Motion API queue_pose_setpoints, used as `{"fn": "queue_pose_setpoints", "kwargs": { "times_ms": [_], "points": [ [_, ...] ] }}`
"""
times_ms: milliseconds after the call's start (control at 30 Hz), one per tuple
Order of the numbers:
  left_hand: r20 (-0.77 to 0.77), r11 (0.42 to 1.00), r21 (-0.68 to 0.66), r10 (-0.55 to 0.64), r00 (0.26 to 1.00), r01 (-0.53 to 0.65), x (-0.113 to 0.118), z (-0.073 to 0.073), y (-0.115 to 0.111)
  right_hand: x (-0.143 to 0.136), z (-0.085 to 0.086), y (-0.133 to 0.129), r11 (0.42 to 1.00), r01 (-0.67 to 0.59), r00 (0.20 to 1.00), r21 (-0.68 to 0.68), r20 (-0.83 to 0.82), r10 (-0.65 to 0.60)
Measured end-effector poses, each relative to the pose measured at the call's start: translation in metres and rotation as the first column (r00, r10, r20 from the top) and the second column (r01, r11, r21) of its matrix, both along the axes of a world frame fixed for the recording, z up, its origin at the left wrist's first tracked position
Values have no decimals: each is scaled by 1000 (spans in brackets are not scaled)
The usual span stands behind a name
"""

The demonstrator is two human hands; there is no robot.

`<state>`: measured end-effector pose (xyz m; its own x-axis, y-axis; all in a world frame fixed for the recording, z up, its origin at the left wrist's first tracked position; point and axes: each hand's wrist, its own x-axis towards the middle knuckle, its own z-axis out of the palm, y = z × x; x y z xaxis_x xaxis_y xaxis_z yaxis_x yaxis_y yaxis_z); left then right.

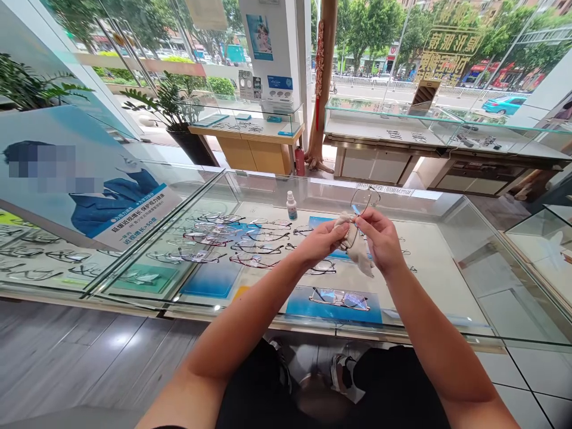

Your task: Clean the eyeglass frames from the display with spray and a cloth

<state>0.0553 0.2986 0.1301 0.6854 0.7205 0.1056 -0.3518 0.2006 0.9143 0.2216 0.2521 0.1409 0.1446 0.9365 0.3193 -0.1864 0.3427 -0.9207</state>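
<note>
One pair of glasses [365, 199] is held up over the display counter [447, 256], near its far edge, with a pale cloth [361, 257] bunched against it. The left hand [328, 236] pinches the cloth; the right hand [379, 235] grips the frame between its fingertips. Left of them, a white bottle [291, 207] stands by the far edge. Gold-rimmed spectacles [342, 299] lie along the front edge, over a blue card [297, 308].
</note>
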Motion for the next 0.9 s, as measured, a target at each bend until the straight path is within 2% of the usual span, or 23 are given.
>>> {"fn": "queue_pose_setpoints", "kwargs": {
  "times_ms": [133, 333, 467, 533, 633, 733, 900],
  "points": [
    [-1, 997, 20, -78, 997, 78, -4, 3, -1, 2, 1, 1, 1000, -1, 1000, 11, -10, 1],
    [-55, 995, 81, 66, 996, -62, 0, -5, -1, -3, -5, 1, 997, -13, 995, 79, 103, 5],
    [-82, 994, 27, 105, 991, -103, 4, -6, -2, -2, -5, 1, 997, 0, 994, 74, 110, -9],
    [-40, 997, -5, 83, 996, -83, 4, -3, -3, 0, -4, 2, 998, 16, 997, 54, 80, -20],
    [27, 1000, -10, -19, 999, 20, 2, 2, -4, 3, -2, 2, 1000, 29, 1000, 5, 4, -29],
    [22, 997, 20, -71, 997, 70, 1, 2, -5, 4, -2, 3, 999, 32, 999, -18, -19, -33],
    [-39, 998, 34, 61, 997, -59, 5, -7, -3, -4, -8, 5, 1000, 14, 1000, 25, 10, -14]
  ]
}}
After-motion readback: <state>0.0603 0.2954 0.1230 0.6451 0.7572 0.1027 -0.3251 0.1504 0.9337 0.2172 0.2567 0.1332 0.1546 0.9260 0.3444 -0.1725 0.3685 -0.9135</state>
